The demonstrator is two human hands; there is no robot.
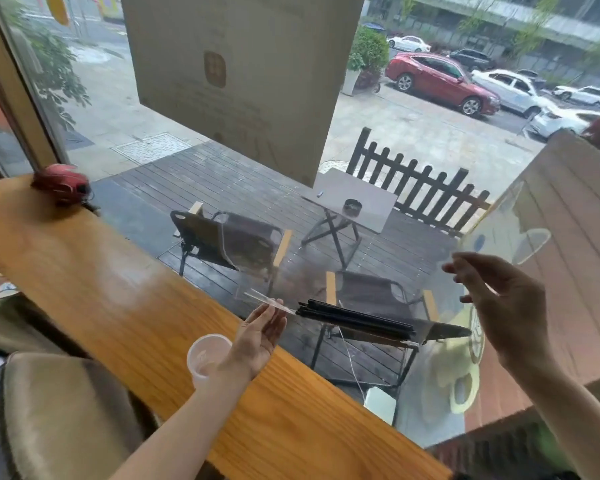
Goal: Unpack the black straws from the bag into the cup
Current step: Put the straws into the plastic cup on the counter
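A bundle of black straws [357, 320] lies level in the air inside a clear plastic bag [274, 304], over the far edge of the wooden counter. My left hand [257, 337] is palm up and pinches the bag's clear flat left end. My right hand [503, 306] is raised to the right of the bundle, fingers spread, apart from the bag and holding nothing. A clear plastic cup [205, 355] stands upright on the counter just left of my left wrist, which hides part of it.
The wooden counter [118, 289] runs diagonally along a big window [378, 237] close behind the straws. A red helmet [61, 183] sits at the counter's far left end. A beige cushioned seat [66, 410] is at the lower left.
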